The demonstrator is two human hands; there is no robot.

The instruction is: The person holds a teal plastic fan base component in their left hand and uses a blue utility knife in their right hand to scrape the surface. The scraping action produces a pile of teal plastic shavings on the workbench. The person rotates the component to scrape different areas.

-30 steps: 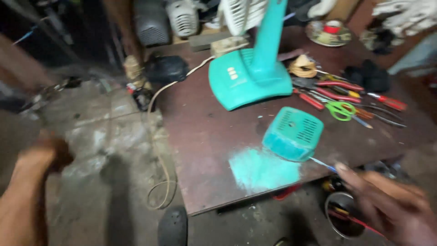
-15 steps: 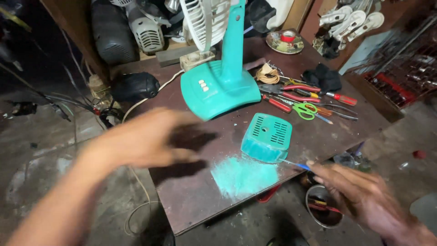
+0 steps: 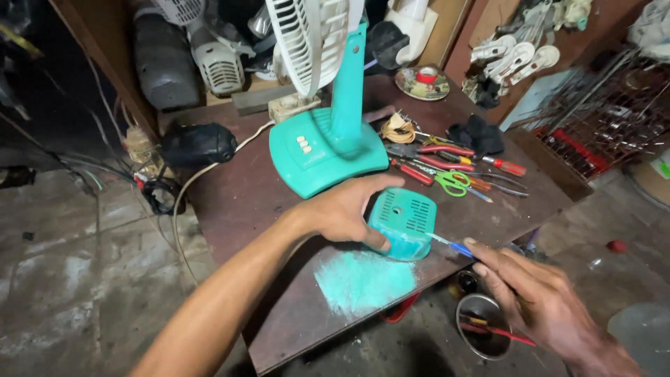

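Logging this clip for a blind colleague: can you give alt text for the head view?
A person's left hand grips a teal vented plastic cover on a brown table, while the right hand holds a thin blue-handled tool against it. Teal dust lies in front; a teal fan and hand tools sit behind.

Bare left forearm (image 3: 230,307) coming in from lower left, no sleeve, no watch. Left hand (image 3: 345,209) and right hand (image 3: 537,304) both gloveless, ringless, short nails.

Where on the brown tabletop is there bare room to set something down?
Bare: the strip between the teal fan base and the table's left edge, and the near corner below the teal powder patch. Crowded: the right side, with green-handled scissors and red-handled tools.
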